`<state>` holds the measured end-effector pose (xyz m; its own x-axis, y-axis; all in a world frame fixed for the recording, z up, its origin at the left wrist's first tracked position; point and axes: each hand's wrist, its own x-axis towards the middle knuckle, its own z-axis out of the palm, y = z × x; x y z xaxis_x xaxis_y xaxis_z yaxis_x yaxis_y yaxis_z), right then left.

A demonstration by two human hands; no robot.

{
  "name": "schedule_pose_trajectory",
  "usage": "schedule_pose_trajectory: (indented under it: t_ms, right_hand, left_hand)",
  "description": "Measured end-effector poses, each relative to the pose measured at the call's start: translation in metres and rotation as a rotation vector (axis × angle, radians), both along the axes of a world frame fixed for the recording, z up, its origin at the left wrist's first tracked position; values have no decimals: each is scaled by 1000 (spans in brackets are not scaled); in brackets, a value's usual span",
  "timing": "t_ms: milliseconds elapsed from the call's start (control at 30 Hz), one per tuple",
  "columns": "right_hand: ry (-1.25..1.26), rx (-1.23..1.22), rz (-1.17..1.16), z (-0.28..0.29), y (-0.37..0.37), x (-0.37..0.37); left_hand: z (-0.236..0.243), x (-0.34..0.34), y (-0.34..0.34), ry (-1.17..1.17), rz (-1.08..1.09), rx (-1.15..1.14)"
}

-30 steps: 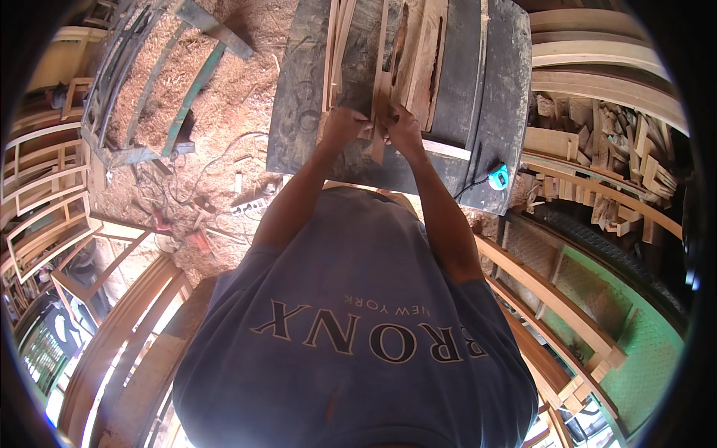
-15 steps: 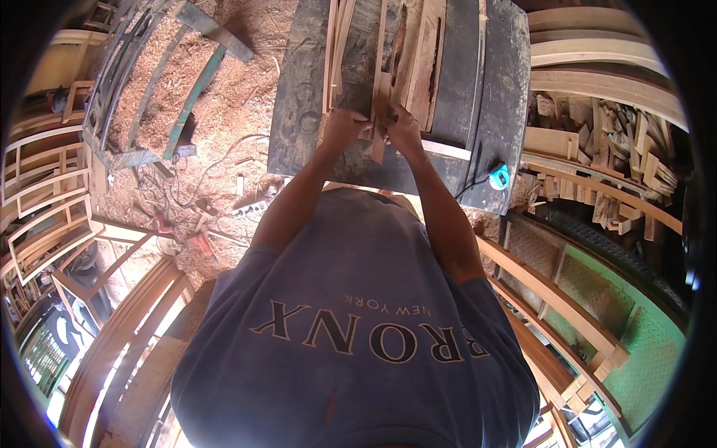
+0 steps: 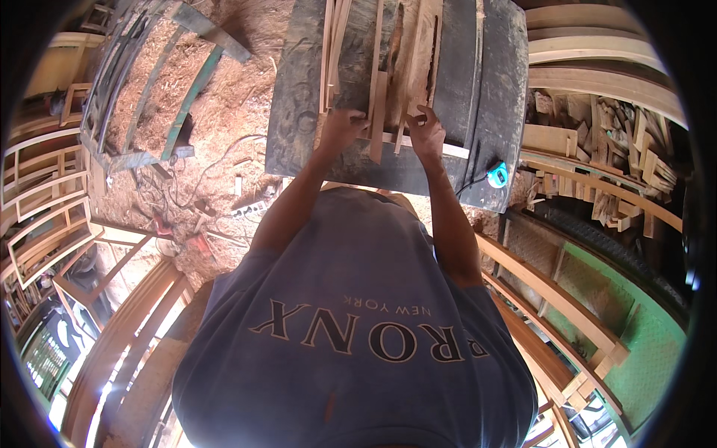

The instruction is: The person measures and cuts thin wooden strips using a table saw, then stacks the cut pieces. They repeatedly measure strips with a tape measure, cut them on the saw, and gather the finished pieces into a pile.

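My left hand (image 3: 344,127) is over the dark workbench, its fingers curled and their tips close to a narrow upright wooden strip (image 3: 379,123); whatever lies between them is too small to make out. To its right, my right hand (image 3: 426,133) has its index finger and thumb bent round, with a thin slanting wooden strip (image 3: 400,137) at its fingertips. Beneath that strip a pale flat batten (image 3: 454,150) lies crosswise. A longer rough board (image 3: 413,56) with a dark split stretches away from me between several slim strips.
A turquoise tape measure (image 3: 497,175) sits at the front right of the workbench (image 3: 299,153). Left of it, a slatted wooden frame (image 3: 193,93) stands in shavings. Curved planks (image 3: 597,51) and stacked offcuts (image 3: 635,145) fill the right side. A cable (image 3: 179,198) crosses the left floor.
My right hand has moved right, away from my left, and the thin slanting strip now shows beside it over the pale batten. My left hand has barely shifted.
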<state>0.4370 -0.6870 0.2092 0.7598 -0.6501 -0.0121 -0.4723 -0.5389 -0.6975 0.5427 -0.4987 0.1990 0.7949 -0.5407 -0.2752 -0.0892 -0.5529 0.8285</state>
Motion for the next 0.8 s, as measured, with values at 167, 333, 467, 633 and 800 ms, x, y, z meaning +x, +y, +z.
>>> schedule_pose_trajectory:
  t_ms: [167, 333, 467, 633, 800]
  right_hand:
    - [161, 249, 84, -19, -13, 0]
    - [103, 488, 71, -16, -8, 14]
    - [105, 619, 84, -7, -4, 26]
    - [67, 573, 125, -14, -2, 34]
    - [95, 643, 132, -23, 1, 37]
  left_hand:
    - [-6, -8, 0, -12, 13, -62]
    - [-10, -13, 0, -31, 9, -24]
    - [-7, -15, -3, -57, 26, -33]
    - [-1, -15, -5, -3, 30, 4]
    - [1, -15, -6, 21, 42, -5]
